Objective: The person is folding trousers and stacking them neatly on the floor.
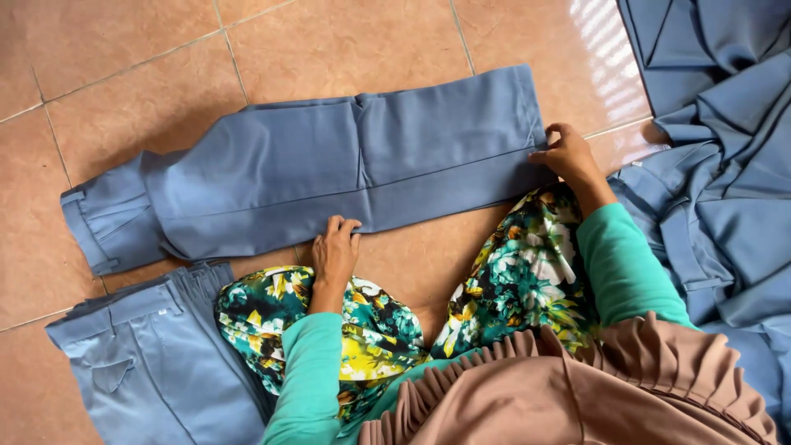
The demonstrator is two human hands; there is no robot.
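A pair of blue-grey trousers (313, 169) lies flat on the tiled floor, folded lengthwise, waistband at the left and leg hems at the right. My left hand (335, 250) rests on the near edge of the trousers around the middle, fingers curled onto the cloth. My right hand (566, 153) grips the hem end at the right, fingers pinching the fabric edge. Both arms wear teal sleeves.
A folded stack of similar blue-grey trousers (152, 363) sits at the lower left. A loose heap of the same cloth (725, 140) fills the right side. My knees in floral fabric (511, 280) are just below the trousers. Orange-brown tiles (124, 74) lie beyond.
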